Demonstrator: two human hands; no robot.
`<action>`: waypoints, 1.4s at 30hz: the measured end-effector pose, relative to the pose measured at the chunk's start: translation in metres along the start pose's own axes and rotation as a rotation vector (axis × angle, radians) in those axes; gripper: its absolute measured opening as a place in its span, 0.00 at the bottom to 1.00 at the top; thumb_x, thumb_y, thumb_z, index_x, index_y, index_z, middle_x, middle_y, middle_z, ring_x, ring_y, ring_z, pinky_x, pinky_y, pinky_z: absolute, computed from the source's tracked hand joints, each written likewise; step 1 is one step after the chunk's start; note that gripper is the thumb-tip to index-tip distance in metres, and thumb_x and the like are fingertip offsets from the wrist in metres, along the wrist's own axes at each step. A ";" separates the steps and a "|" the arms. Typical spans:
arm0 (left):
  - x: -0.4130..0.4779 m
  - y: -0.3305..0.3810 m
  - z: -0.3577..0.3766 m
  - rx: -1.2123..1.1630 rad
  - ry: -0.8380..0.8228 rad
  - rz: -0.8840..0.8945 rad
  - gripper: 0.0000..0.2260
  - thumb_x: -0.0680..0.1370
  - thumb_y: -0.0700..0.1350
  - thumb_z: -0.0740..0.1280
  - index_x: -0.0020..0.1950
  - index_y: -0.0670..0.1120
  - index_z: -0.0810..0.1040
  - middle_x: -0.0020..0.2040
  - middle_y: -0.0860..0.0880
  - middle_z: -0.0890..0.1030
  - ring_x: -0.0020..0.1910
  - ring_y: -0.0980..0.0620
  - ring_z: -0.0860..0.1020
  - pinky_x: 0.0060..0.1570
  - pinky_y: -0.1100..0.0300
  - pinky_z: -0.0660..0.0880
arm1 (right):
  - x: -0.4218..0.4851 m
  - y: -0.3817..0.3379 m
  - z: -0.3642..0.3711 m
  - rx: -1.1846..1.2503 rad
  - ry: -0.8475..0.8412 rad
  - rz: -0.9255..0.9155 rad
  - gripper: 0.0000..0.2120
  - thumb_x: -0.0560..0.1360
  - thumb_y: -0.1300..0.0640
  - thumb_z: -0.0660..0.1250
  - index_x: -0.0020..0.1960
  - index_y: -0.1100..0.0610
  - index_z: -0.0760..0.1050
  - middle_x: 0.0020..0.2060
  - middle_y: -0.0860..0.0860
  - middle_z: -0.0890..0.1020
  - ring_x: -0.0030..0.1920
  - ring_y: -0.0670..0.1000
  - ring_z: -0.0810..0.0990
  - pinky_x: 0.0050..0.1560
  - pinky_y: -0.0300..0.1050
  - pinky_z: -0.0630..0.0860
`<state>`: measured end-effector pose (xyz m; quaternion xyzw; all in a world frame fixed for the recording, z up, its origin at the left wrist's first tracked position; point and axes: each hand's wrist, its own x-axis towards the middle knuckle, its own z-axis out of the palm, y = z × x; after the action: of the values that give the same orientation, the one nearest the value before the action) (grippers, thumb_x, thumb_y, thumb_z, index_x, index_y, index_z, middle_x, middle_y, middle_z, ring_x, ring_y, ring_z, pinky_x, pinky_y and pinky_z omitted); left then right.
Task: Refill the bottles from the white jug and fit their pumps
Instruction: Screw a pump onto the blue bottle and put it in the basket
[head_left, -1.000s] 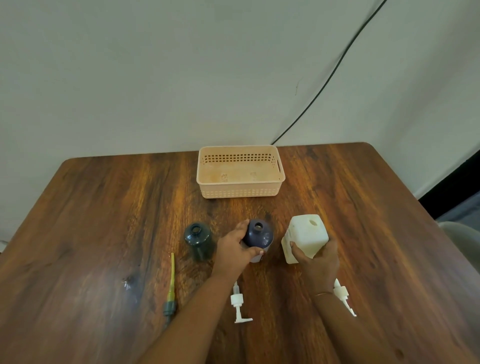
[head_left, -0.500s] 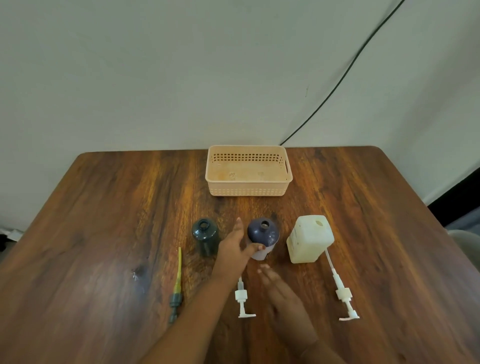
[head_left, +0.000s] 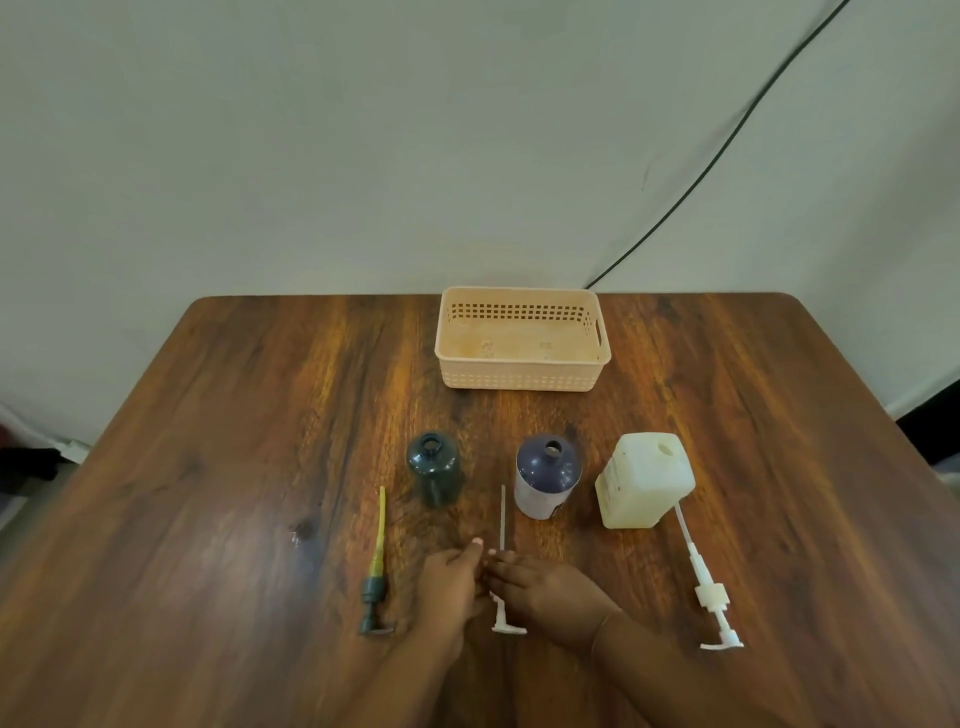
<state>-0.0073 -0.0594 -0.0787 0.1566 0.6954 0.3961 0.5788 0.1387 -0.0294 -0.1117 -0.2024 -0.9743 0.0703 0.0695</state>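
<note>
Both bottles stand uncapped mid-table: a dark green bottle (head_left: 434, 467) and, to its right, a dark blue bottle (head_left: 545, 475). The white jug (head_left: 644, 480) is further right, its mouth open. A small white pump (head_left: 503, 519) lies in front of the blue bottle, tube pointing away from me. My right hand (head_left: 550, 592) curls its fingers over that pump's collar. Just left of the pump is my left hand (head_left: 449, 587), fingertips touching the right hand's. A green pump (head_left: 376, 566) lies to the left, and a long white pump (head_left: 704, 582) to the right.
A peach plastic basket (head_left: 519, 338) sits at the table's far edge with nothing in it. The wooden table (head_left: 234, 441) ends at a wall behind, where a black cable (head_left: 701, 182) runs down. Its right edge drops off near the jug side.
My left hand let go of the blue bottle and drew back to the small white pump. My right hand left the jug and came onto the same pump.
</note>
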 end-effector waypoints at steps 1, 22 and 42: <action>0.000 0.001 -0.001 -0.015 -0.006 -0.008 0.10 0.77 0.46 0.64 0.40 0.45 0.81 0.37 0.47 0.85 0.38 0.50 0.83 0.32 0.60 0.77 | 0.001 0.000 -0.004 0.007 -0.005 -0.002 0.21 0.62 0.54 0.78 0.54 0.52 0.81 0.54 0.47 0.83 0.55 0.45 0.81 0.55 0.35 0.76; 0.026 0.086 0.044 1.344 -0.127 1.011 0.29 0.79 0.55 0.56 0.75 0.46 0.50 0.78 0.49 0.51 0.76 0.50 0.43 0.71 0.57 0.38 | -0.012 0.006 -0.177 0.456 1.023 0.738 0.16 0.67 0.59 0.72 0.54 0.52 0.76 0.44 0.35 0.78 0.42 0.33 0.80 0.39 0.24 0.73; 0.032 0.077 0.045 1.389 -0.022 1.126 0.28 0.77 0.59 0.55 0.74 0.50 0.58 0.76 0.51 0.58 0.77 0.47 0.45 0.69 0.48 0.29 | 0.027 0.052 -0.111 0.498 0.575 0.848 0.15 0.71 0.62 0.69 0.57 0.56 0.78 0.51 0.48 0.82 0.48 0.40 0.74 0.44 0.18 0.65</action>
<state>0.0072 0.0281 -0.0444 0.7937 0.5930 0.1094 0.0798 0.1523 0.0413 -0.0082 -0.5645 -0.7037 0.2615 0.3433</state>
